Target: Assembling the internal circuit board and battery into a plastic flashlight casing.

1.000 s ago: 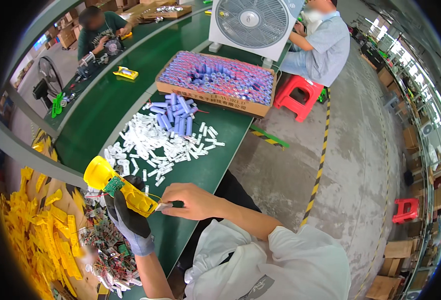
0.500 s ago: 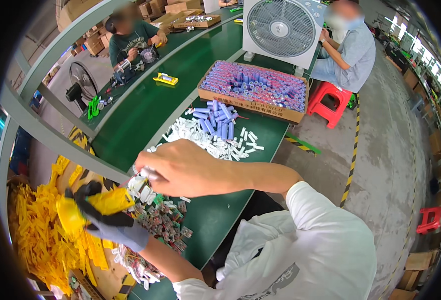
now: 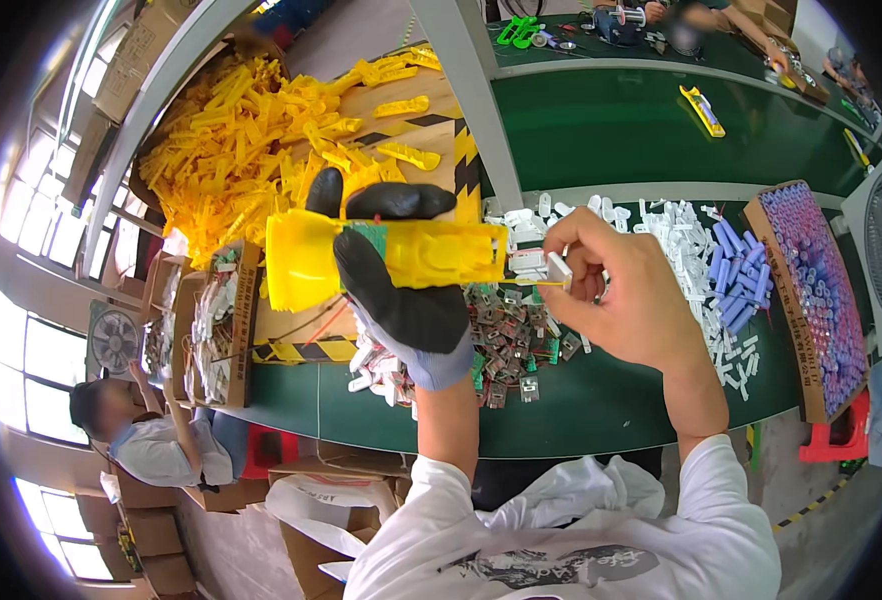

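My left hand, in a black-and-grey glove, grips a yellow plastic housing that lies level across it. A bit of green circuit board shows by the thumb, inside the housing. Bare, my right hand pinches a small white plastic piece at the housing's right end. Other white parts sit between that piece and the housing; whether they touch it is hard to tell. Below the hands lies a pile of small circuit boards on the green table.
Yellow housings are heaped at the far left. White plastic parts and purple battery cells lie to the right, beside a carton of cells. A grey post rises behind my hands. Co-workers sit at left and far right.
The view has swung to the left. My right hand, before above the table near the white parts, is now at the housing's end with the white piece. My left hand still holds the yellow housing.
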### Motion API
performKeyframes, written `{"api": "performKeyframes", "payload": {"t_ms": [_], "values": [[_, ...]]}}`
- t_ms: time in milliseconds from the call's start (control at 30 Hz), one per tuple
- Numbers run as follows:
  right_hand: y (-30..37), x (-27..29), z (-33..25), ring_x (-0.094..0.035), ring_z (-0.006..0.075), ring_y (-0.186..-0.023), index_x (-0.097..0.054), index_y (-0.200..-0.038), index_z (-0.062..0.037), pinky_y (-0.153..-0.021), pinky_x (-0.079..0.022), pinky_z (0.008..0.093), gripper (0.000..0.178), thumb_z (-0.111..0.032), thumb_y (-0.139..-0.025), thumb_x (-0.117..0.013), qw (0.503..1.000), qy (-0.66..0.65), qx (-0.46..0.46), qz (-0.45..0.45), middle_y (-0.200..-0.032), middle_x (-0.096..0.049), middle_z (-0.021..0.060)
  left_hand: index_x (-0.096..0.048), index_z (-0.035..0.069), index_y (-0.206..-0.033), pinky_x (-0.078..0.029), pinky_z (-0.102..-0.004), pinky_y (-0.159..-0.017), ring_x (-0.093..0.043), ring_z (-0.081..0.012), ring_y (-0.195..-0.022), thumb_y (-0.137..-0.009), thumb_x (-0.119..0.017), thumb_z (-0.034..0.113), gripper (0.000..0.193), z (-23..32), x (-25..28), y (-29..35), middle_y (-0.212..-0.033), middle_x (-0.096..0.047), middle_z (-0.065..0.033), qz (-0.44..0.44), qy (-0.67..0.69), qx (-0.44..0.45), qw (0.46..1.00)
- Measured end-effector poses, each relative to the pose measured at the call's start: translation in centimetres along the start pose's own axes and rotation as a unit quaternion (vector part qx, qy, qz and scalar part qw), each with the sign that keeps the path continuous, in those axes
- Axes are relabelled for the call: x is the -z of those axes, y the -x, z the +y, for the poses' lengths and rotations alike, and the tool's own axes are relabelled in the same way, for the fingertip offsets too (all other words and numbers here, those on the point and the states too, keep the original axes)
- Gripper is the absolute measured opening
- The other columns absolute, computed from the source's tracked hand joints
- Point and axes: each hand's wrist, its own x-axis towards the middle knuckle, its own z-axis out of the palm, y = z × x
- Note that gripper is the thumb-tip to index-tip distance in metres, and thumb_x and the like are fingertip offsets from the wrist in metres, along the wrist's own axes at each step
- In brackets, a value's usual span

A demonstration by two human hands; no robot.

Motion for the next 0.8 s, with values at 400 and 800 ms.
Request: {"api": "performKeyframes", "payload": {"t_ms": [400, 800], "values": [[0.1, -0.7, 1.0, -0.065, 0.0092, -0.071, -0.057, -0.092, -0.0012, -0.063, -0.050, 0.0212, 0.032, -0.009, -0.072, -0.081, 0.985, -0.158, 0.046, 0.045, -0.086, -0.067, 0.0068, -0.033, 0.011, -0.139, -0.048, -0.0383, -0.088, -0.058, -0.0209, -0.090, -0.100, -0.040, 0.037, 0.047, 0.0, -0.7, 0.9, -0.100, -0.055, -0.0062, 0.022, 0.078, 0.022, 0.996], [0.3, -1.4, 1.3, -0.067, 0.0133, -0.076, -0.061, -0.091, -0.0004, -0.067, -0.053, 0.0242, 0.029, -0.007, -0.071, -0.082, 0.986, -0.124, 0.092, 0.055, -0.087, -0.067, 0.0080, -0.033, 0.006, -0.135, -0.049, -0.0367, -0.084, -0.059, -0.0210, -0.085, -0.101, -0.041, 0.036, 0.046, 0.7, -0.9, 0.9, -0.095, -0.055, -0.0081, 0.007, 0.064, 0.019, 0.998]]}}
